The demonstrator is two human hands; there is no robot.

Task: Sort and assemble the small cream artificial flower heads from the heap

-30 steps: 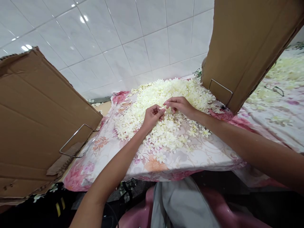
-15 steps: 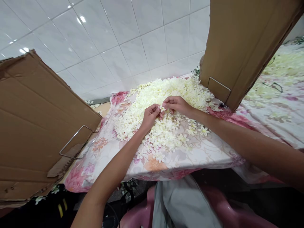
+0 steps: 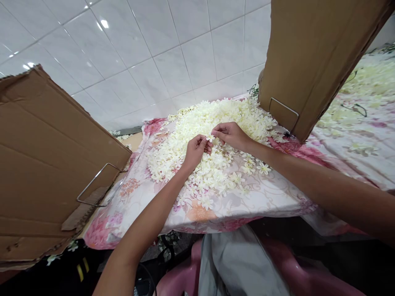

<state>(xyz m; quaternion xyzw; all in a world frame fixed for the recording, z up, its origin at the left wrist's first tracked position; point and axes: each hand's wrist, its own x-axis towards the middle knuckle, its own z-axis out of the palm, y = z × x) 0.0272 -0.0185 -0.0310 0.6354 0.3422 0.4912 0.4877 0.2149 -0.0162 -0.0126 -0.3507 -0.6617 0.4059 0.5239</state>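
Observation:
A broad heap of small cream-white flowers (image 3: 200, 119) covers the middle of a floral cloth (image 3: 262, 201). Over the heap, my left hand (image 3: 197, 149) is closed, with its thumb and fingers pinched near a single white flower (image 3: 210, 139). Just to the right, my right hand (image 3: 230, 135) has its thumb and fingertips pressed together at the edge of that same flower. Whatever lies between the right fingertips is too small to make out.
Cardboard panels with wire handles stand at the left (image 3: 58, 164) and right (image 3: 302, 61). Behind the heap rises a white tiled wall (image 3: 173, 61). More flowers lie on a cloth at far right (image 3: 367, 86). A pink stool (image 3: 182, 273) is below.
My right hand has shifted slightly up, its fingertips a little away from my left hand. The single flower sits slightly higher at my left fingertips.

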